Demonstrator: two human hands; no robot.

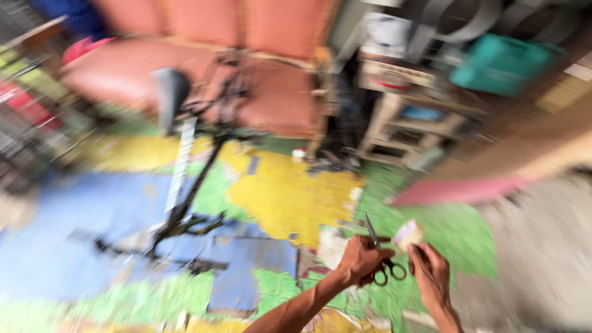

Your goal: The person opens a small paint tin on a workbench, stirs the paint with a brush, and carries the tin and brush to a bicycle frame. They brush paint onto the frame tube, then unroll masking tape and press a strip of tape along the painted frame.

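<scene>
While left hand [361, 259] holds scissors [381, 256], right hand [430, 271] pinches pale roll [408, 234]

Bicycle frame [185, 185] stands on the floor [290, 191] at left, before a bench seat [203, 74]; shelf unit [407, 117] right of it; both hands near, at lower right.
</scene>
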